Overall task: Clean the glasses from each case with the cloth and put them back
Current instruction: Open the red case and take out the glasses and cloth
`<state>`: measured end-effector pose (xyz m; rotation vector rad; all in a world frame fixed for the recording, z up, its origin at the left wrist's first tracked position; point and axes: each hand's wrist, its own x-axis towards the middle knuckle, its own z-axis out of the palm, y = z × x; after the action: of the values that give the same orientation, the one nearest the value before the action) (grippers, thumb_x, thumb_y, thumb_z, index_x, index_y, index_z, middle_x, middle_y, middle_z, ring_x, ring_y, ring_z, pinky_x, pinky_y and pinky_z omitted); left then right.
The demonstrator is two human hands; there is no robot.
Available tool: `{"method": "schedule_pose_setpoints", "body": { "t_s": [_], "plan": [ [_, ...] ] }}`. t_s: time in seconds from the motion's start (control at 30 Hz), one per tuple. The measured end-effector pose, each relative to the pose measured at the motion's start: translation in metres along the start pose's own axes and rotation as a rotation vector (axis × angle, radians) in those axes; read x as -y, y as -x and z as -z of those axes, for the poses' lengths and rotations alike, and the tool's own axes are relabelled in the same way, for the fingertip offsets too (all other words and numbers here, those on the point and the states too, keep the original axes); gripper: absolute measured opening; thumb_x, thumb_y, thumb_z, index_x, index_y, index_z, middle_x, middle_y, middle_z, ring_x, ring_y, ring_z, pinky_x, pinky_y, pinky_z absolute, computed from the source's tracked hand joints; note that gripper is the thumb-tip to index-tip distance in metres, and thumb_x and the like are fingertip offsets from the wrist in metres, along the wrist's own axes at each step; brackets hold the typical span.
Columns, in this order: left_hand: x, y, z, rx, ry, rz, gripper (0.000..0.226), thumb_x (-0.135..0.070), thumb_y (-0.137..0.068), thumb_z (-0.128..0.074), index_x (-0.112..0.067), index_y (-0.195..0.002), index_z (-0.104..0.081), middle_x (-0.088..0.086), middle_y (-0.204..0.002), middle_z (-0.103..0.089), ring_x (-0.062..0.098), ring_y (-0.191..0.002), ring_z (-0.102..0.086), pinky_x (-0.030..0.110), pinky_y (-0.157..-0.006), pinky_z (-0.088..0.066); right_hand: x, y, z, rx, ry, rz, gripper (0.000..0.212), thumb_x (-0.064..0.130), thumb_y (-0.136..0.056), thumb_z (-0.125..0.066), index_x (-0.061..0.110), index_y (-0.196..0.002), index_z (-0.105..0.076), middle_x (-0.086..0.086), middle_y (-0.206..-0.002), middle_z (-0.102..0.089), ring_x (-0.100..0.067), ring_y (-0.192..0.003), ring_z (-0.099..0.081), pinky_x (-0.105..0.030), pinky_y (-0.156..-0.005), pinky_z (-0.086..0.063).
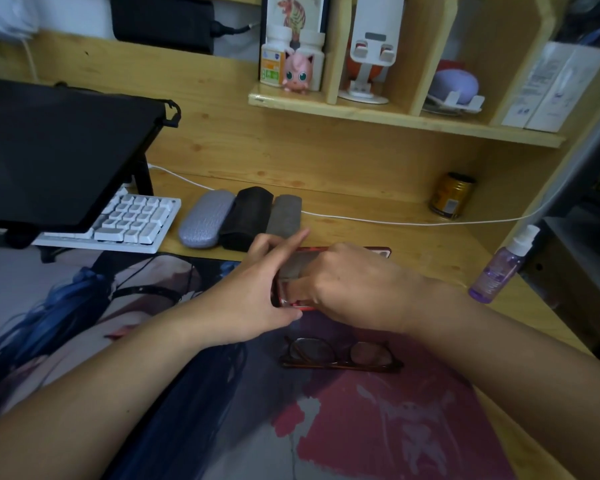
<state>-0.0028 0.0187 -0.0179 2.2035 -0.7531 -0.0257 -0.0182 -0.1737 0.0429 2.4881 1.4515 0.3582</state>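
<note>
While both hands, left point(257, 289) and right point(354, 289), grip the open red case point(343, 251), the right one's fingers reaching inside, the glasses point(340, 355) lie just beneath the wrists on the desk point(413, 237); a lowered forearm could crush or sweep them away.

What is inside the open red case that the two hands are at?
Inside the red case a grey lining or cloth shows. The right hand reaches its fingers into it and covers most of the inside; the left hand holds its left end. The glasses lie outside, on the mat.

4 cases point(284, 216), 1 pr glasses point(340, 355), 2 hands point(253, 289), 1 spray btl point(499, 268).
</note>
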Motion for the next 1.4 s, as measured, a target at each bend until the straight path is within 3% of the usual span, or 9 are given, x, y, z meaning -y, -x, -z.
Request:
{"method": "schedule_pose_setpoints", "body": {
  "t_s": [0.4,0.5,0.7,0.83,0.97,1.03,1.17,1.27,1.4],
  "plan": [
    [-0.001,0.000,0.002,0.012,0.022,0.012,0.111,-0.023,-0.081,-0.083,-0.054,-0.156,-0.008,-0.016,-0.131,-0.030,-0.016,-0.111,-0.045,0.000,-0.086,-0.037,-0.002,-0.007,0.009,-0.008,0.018,0.067,0.009,0.017,-0.082,-0.070,0.020,-0.089,-0.066,-0.005,-0.068,-0.063,-0.028,-0.053,-0.058,-0.030,-0.046,-0.030],
    [-0.001,0.002,0.003,0.017,0.028,0.008,0.109,-0.022,-0.083,-0.082,-0.056,-0.155,-0.008,-0.016,-0.128,-0.030,-0.010,-0.090,-0.051,0.007,-0.077,-0.042,-0.019,0.007,0.021,-0.133,-0.076,-0.140,0.020,0.019,-0.086,-0.060,0.030,-0.102,-0.057,-0.003,-0.073,-0.066,-0.027,-0.060,-0.061,-0.037,-0.050,-0.045],
    [-0.002,0.003,0.006,0.028,0.021,0.017,0.109,-0.024,-0.083,-0.082,-0.055,-0.155,-0.007,-0.017,-0.124,-0.032,-0.009,-0.088,-0.049,0.008,-0.079,-0.039,-0.045,0.034,0.029,-0.586,-0.475,-0.656,0.009,0.008,-0.083,-0.064,0.016,-0.086,-0.068,0.003,-0.073,-0.065,-0.015,-0.066,-0.061,-0.040,-0.064,-0.051],
    [-0.001,0.003,0.006,0.030,0.028,0.027,0.109,-0.024,-0.083,-0.082,-0.057,-0.155,-0.007,-0.021,-0.125,-0.031,-0.013,-0.094,-0.048,0.016,-0.084,-0.039,-0.045,0.034,0.038,-0.618,-0.632,-0.758,0.009,0.007,-0.086,-0.066,0.015,-0.085,-0.067,-0.006,-0.079,-0.066,-0.021,-0.072,-0.060,-0.040,-0.069,-0.051],
    [0.000,0.004,0.006,0.036,0.029,0.027,0.108,-0.025,-0.084,-0.082,-0.061,-0.152,-0.006,-0.026,-0.127,-0.031,-0.014,-0.094,-0.047,0.018,-0.086,-0.041,-0.047,0.028,0.052,-0.588,-0.531,-0.767,0.004,0.011,-0.085,-0.062,0.014,-0.084,-0.064,-0.003,-0.080,-0.067,-0.018,-0.075,-0.061,-0.041,-0.072,-0.052],
    [-0.001,0.005,0.006,0.032,0.029,0.027,0.107,-0.025,-0.084,-0.082,-0.062,-0.152,-0.007,-0.030,-0.125,-0.030,-0.015,-0.094,-0.047,0.018,-0.084,-0.041,-0.050,0.026,0.062,-0.768,-0.782,-0.841,0.010,0.005,-0.088,-0.057,0.012,-0.081,-0.058,-0.007,-0.081,-0.066,-0.023,-0.078,-0.065,-0.036,-0.072,-0.056],
    [-0.002,0.008,0.008,0.007,0.010,0.038,0.107,-0.026,-0.084,-0.082,-0.062,-0.152,-0.007,-0.034,-0.122,-0.030,-0.018,-0.094,-0.045,0.016,-0.084,-0.039,-0.049,0.030,0.069,-1.095,-1.751,-0.879,0.015,0.006,-0.095,-0.040,0.010,-0.082,-0.047,-0.010,-0.070,-0.062,-0.027,-0.069,-0.065,-0.043,-0.071,-0.058],
    [-0.002,0.009,0.009,0.006,0.008,0.046,0.108,-0.026,-0.084,-0.082,-0.061,-0.152,-0.007,-0.033,-0.123,-0.030,-0.019,-0.094,-0.044,0.017,-0.086,-0.038,-0.051,0.048,0.063,-0.853,-1.803,-1.014,0.006,0.012,-0.096,-0.046,0.009,-0.094,-0.051,-0.006,-0.070,-0.054,-0.015,-0.055,-0.053,-0.032,-0.059,-0.049],
    [-0.004,0.008,0.010,0.014,0.000,0.060,0.108,-0.025,-0.084,-0.082,-0.061,-0.152,-0.007,-0.023,-0.129,-0.031,-0.020,-0.096,-0.042,0.018,-0.088,-0.037,-0.053,0.075,0.049,-0.234,-1.250,-1.132,0.008,0.012,-0.095,-0.057,0.007,-0.095,-0.063,-0.005,-0.078,-0.063,-0.017,-0.061,-0.060,-0.031,-0.059,-0.050]
  ]
}}
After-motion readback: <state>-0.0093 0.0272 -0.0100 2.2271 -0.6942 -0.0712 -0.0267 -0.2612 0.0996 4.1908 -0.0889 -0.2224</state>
